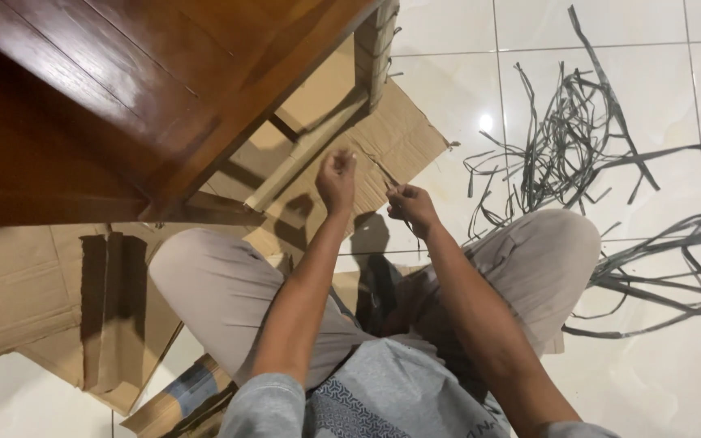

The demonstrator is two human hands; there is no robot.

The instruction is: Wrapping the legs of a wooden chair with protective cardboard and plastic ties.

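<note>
Strip [384, 177], thin and dark, was held taut between both hands above the cardboard [399, 134] on the floor: left hand [337, 177] fisted, right hand [410, 203] pinched shut on it, evidently for tension.

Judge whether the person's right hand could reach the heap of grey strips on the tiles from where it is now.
Probably yes. The right hand is beside the left hand, pinching a thin strip; the grey strips lie on open tiles to its right, nothing between.

Both hands, left [336, 180] and right [412, 207], pinch a thin strip [383, 173] above cardboard [391, 134]; grey strips [578, 138] lie on floor [448, 57].
</note>
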